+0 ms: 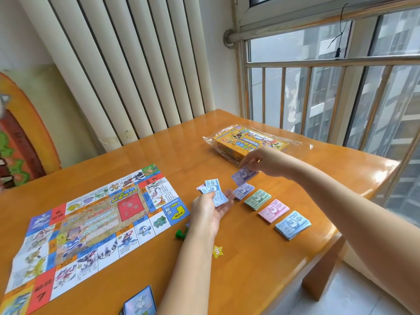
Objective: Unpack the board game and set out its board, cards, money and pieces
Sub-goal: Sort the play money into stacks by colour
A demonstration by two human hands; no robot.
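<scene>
The paper game board [91,223] lies unfolded on the left of the wooden table [261,269]. My left hand [210,210] is palm up and holds a loose fan of blue and purple money notes [213,189]. My right hand [261,161] pinches a purple note [243,175] just above the table, near the yellow game box [247,142]. A row of sorted money stacks runs toward me: purple [244,190], green [258,199], pink [273,210], blue [292,225]. A deck of blue-backed cards [141,302] sits at the near edge.
A green pawn [180,233] and a yellow star token marked 3 [217,251] lie near my left forearm. The box sits in a clear plastic wrapper [302,145]. A white radiator stands behind the table, a barred window to the right.
</scene>
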